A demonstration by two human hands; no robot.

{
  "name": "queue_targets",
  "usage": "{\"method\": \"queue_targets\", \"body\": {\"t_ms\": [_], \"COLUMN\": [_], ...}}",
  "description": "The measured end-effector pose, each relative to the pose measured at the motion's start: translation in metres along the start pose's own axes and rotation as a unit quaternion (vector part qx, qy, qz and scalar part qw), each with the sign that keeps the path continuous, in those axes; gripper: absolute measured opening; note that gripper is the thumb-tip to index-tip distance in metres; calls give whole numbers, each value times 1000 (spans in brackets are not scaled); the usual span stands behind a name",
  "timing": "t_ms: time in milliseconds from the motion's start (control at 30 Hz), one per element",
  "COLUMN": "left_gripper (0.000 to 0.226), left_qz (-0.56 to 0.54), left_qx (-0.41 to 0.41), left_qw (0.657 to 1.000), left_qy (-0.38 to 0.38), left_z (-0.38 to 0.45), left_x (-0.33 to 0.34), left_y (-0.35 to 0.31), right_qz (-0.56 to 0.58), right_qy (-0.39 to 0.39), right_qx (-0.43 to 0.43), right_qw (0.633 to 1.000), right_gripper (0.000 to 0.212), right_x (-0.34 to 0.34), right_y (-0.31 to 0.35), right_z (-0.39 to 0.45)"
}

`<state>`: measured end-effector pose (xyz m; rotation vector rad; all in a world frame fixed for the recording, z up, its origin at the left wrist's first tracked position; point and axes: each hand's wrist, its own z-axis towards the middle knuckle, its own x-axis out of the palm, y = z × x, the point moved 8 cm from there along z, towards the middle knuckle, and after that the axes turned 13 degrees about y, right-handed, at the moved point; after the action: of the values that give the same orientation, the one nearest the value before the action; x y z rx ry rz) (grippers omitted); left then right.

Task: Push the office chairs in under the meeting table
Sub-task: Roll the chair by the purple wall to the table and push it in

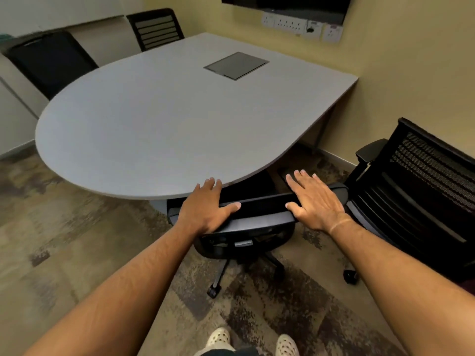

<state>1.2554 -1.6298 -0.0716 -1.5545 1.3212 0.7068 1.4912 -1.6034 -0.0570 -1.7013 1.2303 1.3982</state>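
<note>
Grey table (pixel 159 119) fills a small yellow-walled room, with a black chair (pixel 257 219) tucked partly under its near rounded edge. Both hands lie flat and open on the chair's backrest top, left hand (pixel 205 204) and right hand (pixel 313 199), gripping nothing. Another chair (pixel 416 191) stands apart at right.

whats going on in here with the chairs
A person is pushing a chair in under the meeting table. The left hand rests on the top of its backrest; the right hand is spread flat over the other end. Its seat is already under the table edge. Another chair at the right is not yet tucked in, and two more stand at the far side.
</note>
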Motion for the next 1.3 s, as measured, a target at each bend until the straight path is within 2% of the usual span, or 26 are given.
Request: {"method": "queue_targets", "body": {"t_ms": [200, 333, 433, 600, 900, 1300], "left_gripper": [80, 82, 76, 80, 71, 70], "left_qz": [-8, 28, 8, -19, -18, -30], "left_qx": [-64, -91, -114, -141, -144, -174], "left_qw": [997, 994, 992, 989, 985, 982], "left_qy": [-51, -60, -52, -49, -88, -62], "left_z": [-14, -26, -26, -19, -12, 39], "left_x": [6, 19, 18, 14, 2, -17], "left_y": [-29, -49, -48, -46, -51, -26], "right_qz": [-5, 4, 10, 24, 13, 9], "right_qy": [-10, -10, -18, -42, -84, -84], "right_qx": [-36, -54, -69, -84, -96, -97], "right_qw": [999, 999, 997, 995, 992, 992], "right_gripper": [76, 76, 76, 80, 77, 80], "right_x": [-6, -10, -14, -21, -30, -40], "right_y": [-21, -23, -21, -20, -27, -32], "right_z": [2, 6, 5, 4, 19, 83]}}
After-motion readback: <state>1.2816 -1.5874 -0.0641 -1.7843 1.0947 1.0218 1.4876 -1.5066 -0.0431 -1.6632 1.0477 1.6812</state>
